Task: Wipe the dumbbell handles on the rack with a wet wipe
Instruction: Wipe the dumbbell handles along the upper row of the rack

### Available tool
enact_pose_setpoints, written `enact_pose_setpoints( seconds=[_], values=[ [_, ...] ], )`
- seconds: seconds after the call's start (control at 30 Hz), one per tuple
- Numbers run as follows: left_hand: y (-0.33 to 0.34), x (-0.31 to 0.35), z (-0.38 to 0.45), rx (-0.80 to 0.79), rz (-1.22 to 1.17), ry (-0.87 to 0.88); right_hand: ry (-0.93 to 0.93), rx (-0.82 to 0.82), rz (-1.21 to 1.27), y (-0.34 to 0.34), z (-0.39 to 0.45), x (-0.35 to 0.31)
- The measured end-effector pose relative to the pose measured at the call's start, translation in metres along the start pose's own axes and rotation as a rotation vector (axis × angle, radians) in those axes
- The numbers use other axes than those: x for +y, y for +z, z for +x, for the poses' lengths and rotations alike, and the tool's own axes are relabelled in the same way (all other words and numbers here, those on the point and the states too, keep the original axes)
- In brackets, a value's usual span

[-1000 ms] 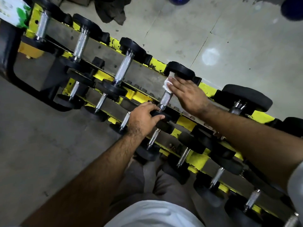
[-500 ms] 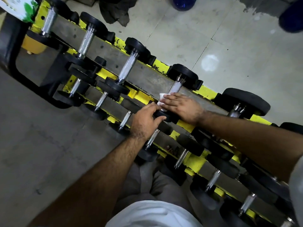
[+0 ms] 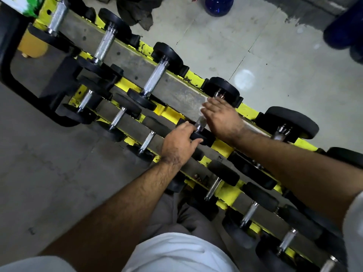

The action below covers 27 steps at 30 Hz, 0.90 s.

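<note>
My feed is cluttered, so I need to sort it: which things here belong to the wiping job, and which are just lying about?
Job:
- right hand, over the handle being wiped
- wet wipe, only a sliver showing under it
- left hand, gripping that dumbbell's near end
- rack with its other dumbbells

Lying about:
- dark cloth on the floor
- blue containers
- green-and-white pack, top left corner

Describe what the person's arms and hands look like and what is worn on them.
Both forearms are bare and hairy. The left hand and right hand show no gloves, rings or watch. A white short sleeve shows at the right arm's upper edge.
</note>
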State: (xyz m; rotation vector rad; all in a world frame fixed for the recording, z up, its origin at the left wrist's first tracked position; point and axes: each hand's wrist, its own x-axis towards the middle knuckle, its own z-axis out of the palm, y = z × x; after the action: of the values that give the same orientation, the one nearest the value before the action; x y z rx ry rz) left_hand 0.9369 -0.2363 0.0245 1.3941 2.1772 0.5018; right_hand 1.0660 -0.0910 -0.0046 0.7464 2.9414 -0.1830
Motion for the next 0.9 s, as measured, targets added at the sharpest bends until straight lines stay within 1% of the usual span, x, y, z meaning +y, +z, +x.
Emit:
enact_pose_setpoints(
  seconds=[0.03, 0.07, 0.1, 0.13, 0.17, 0.23, 0.27, 0.3, 0.33, 0.4, 0.43, 0.47, 0.53, 0.57, 0.63, 0.7, 0.73, 0.8, 0.83, 0.9],
  values=[
    [-0.001, 0.0, 0.0, -0.008, 0.043, 0.032, -0.046, -0.015, 0.018, 0.002, -0.004, -0.009],
    [-0.002, -0.001, 0.001, -0.013, 0.069, 0.068, -0.136, -0.037, 0.034, 0.004, -0.01, -0.015],
    [-0.002, -0.003, 0.002, -0.015, 0.075, 0.104, -0.214, -0.058, 0.045, 0.004, -0.015, -0.016],
    [-0.002, -0.007, 0.003, -0.026, 0.065, 0.134, -0.246, -0.071, 0.036, 0.001, -0.014, -0.01],
    [-0.002, -0.011, 0.003, -0.047, 0.043, 0.153, -0.219, -0.068, 0.015, -0.003, -0.009, -0.001],
    [-0.004, -0.019, 0.007, -0.068, -0.02, 0.169, -0.029, -0.054, -0.014, -0.013, 0.002, 0.013],
    [-0.006, -0.024, 0.009, -0.067, -0.052, 0.165, 0.057, -0.062, -0.025, -0.015, 0.006, 0.013],
    [-0.011, -0.029, 0.013, -0.082, -0.085, 0.162, 0.087, -0.087, -0.032, -0.017, 0.006, 0.004],
    [-0.014, -0.033, 0.016, -0.109, -0.108, 0.154, 0.053, -0.135, -0.036, -0.015, 0.002, -0.008],
    [-0.018, -0.037, 0.023, -0.16, -0.16, 0.126, -0.092, -0.252, -0.048, -0.011, -0.013, -0.022],
    [-0.021, -0.039, 0.028, -0.183, -0.191, 0.117, -0.115, -0.269, -0.073, -0.015, -0.014, -0.021],
    [-0.024, -0.042, 0.032, -0.208, -0.222, 0.109, -0.069, -0.25, -0.101, -0.02, -0.01, -0.015],
    [-0.027, -0.044, 0.04, -0.263, -0.237, 0.094, 0.139, -0.235, -0.118, -0.032, 0.003, -0.005],
    [-0.028, -0.044, 0.042, -0.287, -0.231, 0.089, 0.195, -0.234, -0.128, -0.035, 0.008, -0.008],
    [-0.029, -0.044, 0.045, -0.315, -0.234, 0.079, 0.179, -0.274, -0.127, -0.032, 0.011, -0.028],
    [-0.028, -0.045, 0.047, -0.321, -0.236, 0.067, 0.089, -0.324, -0.157, -0.032, 0.011, -0.036],
    [-0.026, -0.045, 0.047, -0.322, -0.232, 0.065, 0.102, -0.326, -0.174, -0.035, 0.013, -0.031],
    [-0.022, -0.045, 0.046, -0.319, -0.224, 0.062, 0.212, -0.315, -0.21, -0.042, 0.023, -0.021],
    [-0.02, -0.045, 0.045, -0.316, -0.219, 0.067, 0.235, -0.327, -0.241, -0.041, 0.027, -0.021],
    [-0.018, -0.042, 0.043, -0.319, -0.211, 0.098, 0.178, -0.407, -0.289, -0.037, 0.03, -0.031]
  ],
)
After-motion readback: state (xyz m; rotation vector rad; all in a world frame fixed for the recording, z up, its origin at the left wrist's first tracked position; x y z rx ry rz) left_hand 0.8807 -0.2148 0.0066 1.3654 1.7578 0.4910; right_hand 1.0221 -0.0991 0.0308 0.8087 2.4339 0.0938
